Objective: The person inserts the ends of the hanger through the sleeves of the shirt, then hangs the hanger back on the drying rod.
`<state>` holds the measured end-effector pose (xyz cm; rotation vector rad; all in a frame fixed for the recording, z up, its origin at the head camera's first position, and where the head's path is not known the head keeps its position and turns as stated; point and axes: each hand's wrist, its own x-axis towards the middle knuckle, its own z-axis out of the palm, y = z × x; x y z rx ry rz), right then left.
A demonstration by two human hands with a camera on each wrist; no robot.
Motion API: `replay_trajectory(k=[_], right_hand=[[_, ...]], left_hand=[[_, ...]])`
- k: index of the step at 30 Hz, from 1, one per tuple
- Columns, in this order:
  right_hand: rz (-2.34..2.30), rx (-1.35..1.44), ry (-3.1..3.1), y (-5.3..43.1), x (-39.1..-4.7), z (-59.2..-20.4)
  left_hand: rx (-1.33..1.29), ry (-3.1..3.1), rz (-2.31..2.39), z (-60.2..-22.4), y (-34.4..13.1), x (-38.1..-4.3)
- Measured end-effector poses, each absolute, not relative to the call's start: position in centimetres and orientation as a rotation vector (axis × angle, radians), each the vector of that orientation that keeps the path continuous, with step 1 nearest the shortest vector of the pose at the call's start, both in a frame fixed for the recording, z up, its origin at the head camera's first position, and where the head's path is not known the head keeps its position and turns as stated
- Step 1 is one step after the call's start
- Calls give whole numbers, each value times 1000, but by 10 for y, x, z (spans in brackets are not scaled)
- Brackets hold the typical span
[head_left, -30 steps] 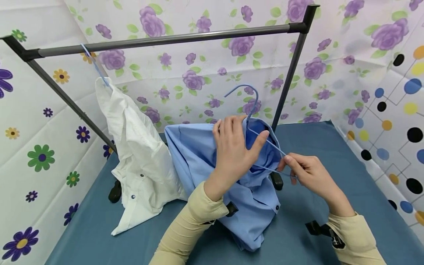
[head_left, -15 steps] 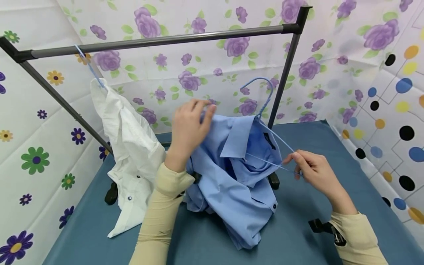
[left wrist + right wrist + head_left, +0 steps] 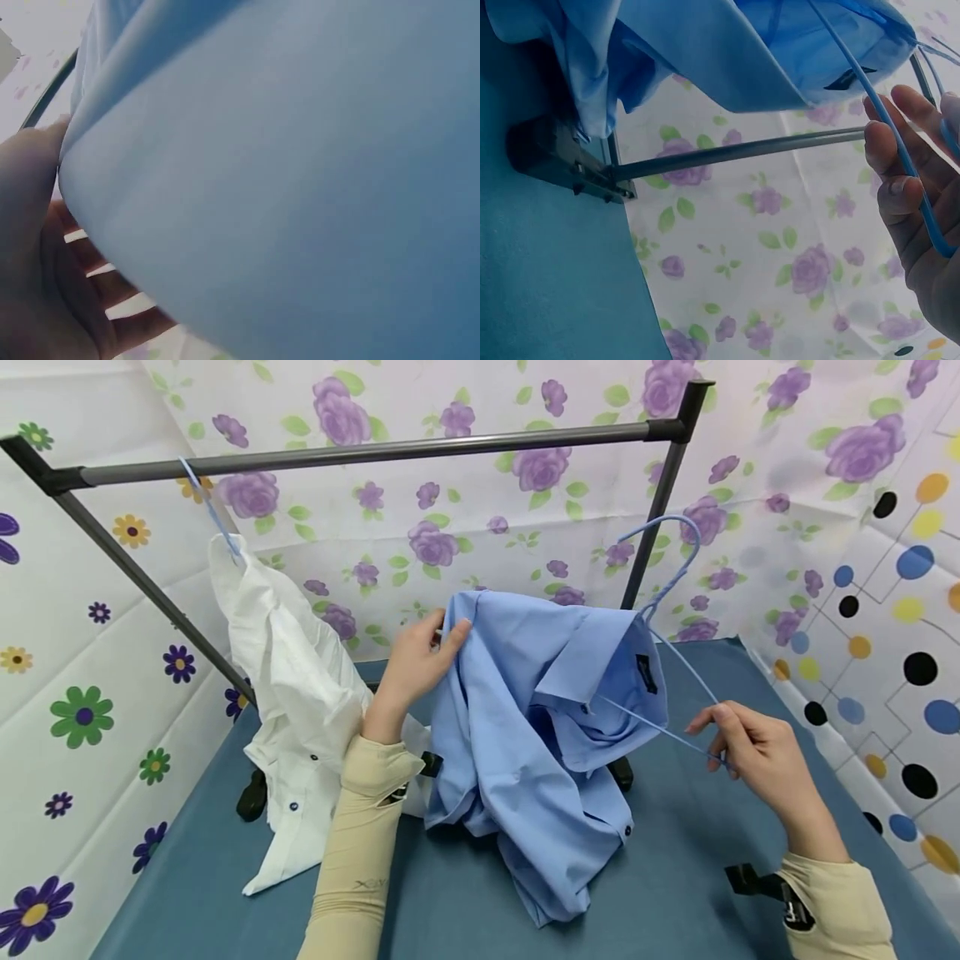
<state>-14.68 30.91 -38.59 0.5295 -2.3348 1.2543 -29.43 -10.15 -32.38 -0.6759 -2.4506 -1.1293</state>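
Note:
A light blue shirt (image 3: 517, 668) is partly on a blue wire hanger (image 3: 665, 587); its collar opening faces right, and its lower part lies bunched on the table. My left hand (image 3: 416, 664) pinches the shirt's left shoulder, thumb in front and fingers behind; in the left wrist view the blue cloth (image 3: 247, 195) fills most of the picture. At the right, my right hand (image 3: 761, 756) holds the bare end of the hanger, which sticks out of the collar. The right wrist view shows the hanger wire (image 3: 889, 120) running across the fingers. The hanger's other end is hidden inside the shirt.
A dark metal rack (image 3: 375, 453) spans the back. From its left side hangs a white shirt (image 3: 285, 693) on another blue hanger (image 3: 212, 510), close by my left forearm. A teal cloth (image 3: 675, 877) covers the table; a black rack foot (image 3: 562, 165) stands behind the blue shirt.
My left hand has left the collar, moved left and taken the shirt's shoulder. My right hand has moved right with the hanger, and the hook has shifted right with it.

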Motion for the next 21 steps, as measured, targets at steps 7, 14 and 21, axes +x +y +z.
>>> replay_trajectory(k=[7,14,21], right_hand=[[1320,547,-2310,313,-146,-385],[1436,626,-2251,316,-146,-385],[1604,732,-2139,313,-147,-378]], left_hand=[[-747,-2339,-1417,-326,-94,-290],[-816,-2209,-1537,-309,-92,-270],[-827,-2135,-1551,-292,-99,-258]])
